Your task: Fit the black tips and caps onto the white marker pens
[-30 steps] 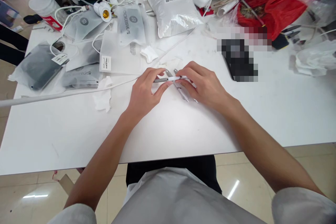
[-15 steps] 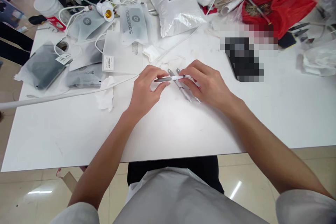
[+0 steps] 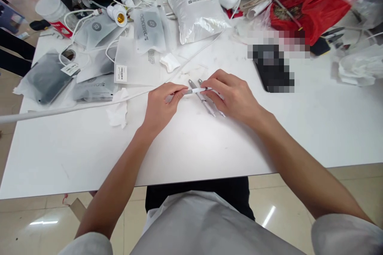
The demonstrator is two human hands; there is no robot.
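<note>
A slim white and grey pen (image 3: 196,91) is held level between my two hands above the white table (image 3: 191,151). My left hand (image 3: 164,101) pinches its grey end between thumb and fingertips, hiding the tip. At the other end, my right hand (image 3: 229,91) grips the white part with thumb and forefinger. Under and just behind it lie two more pens, a silver-and-clear pen (image 3: 206,104) and another pen (image 3: 222,113) partly covered by my right hand. They rest slantwise on the tabletop.
Several frosted packages (image 3: 95,89) and a white cable (image 3: 74,108) lie at left. A puffy white parcel (image 3: 199,16) sits at the back. On the right are a partly blurred black phone (image 3: 271,69), a red bag (image 3: 323,12) and crumpled clear plastic (image 3: 357,67).
My left hand has shifted left and slightly down, its fingers now closed over the pen's grey end. My right hand keeps its pinch. The whole view has drifted slightly.
</note>
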